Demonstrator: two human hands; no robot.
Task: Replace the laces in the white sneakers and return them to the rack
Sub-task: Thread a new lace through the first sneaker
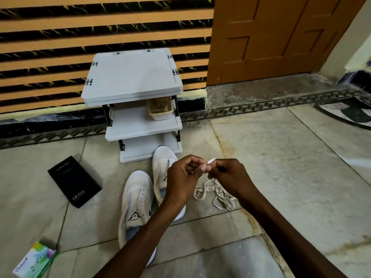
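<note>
Two white sneakers lie on the tiled floor without laces: the left sneaker (pixel 135 205) nearer me, the right sneaker (pixel 163 163) with its toe toward the rack. A white lace (pixel 215 194) lies in a loose tangle on the floor to their right. My left hand (pixel 183 177) and my right hand (pixel 230 177) meet above the sneakers, both pinching one end of the lace, whose white tip (pixel 211 161) sticks up between the fingers. The white shoe rack (pixel 138 109) stands against the wall just behind the sneakers.
A small basket (pixel 160 108) sits on the rack's middle shelf. A black box (pixel 74 181) lies on the floor to the left, and a green and white box (pixel 35 261) at the bottom left. A brown door (pixel 281 37) stands at the right.
</note>
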